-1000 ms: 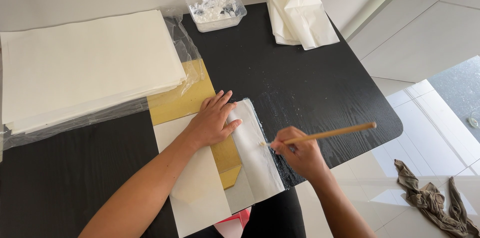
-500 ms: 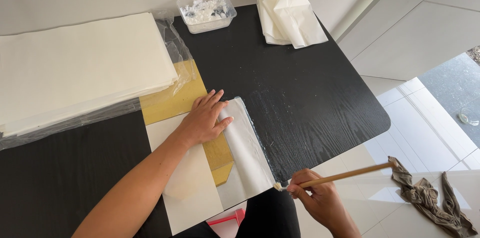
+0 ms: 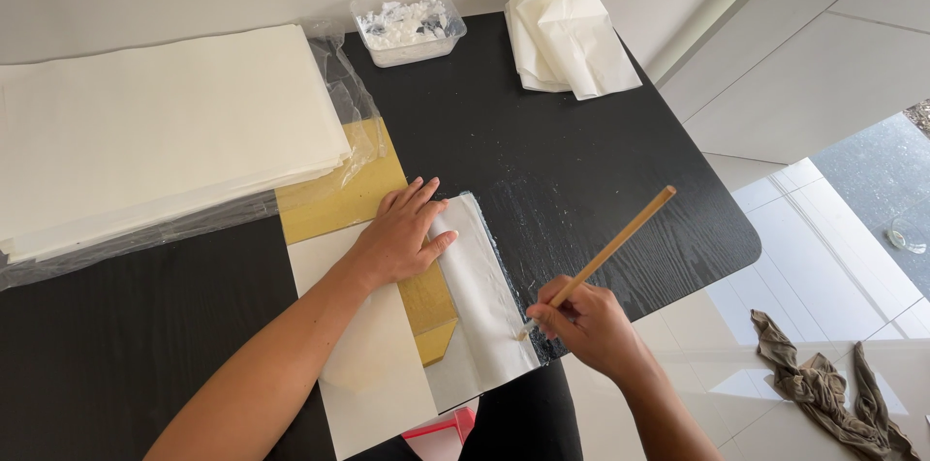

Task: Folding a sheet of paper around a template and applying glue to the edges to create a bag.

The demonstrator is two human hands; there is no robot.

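My left hand [image 3: 402, 238] presses flat, fingers spread, on the white paper sheet [image 3: 480, 296]; my right hand [image 3: 586, 321] pinches a thin wooden stick [image 3: 605, 255] touching it.

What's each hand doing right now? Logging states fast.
Left hand: open, flat on the white sheet.
Right hand: closed, holding the wooden stick.

- The left hand [image 3: 402, 233] and the right hand [image 3: 586, 325] are showing bare, wearing no gloves.
- Both forearms are appearing uncovered, with no sleeves reaching into the view.
- No ring, watch or bracelet is showing on the fingers or wrists.
- The fingernails are looking short.
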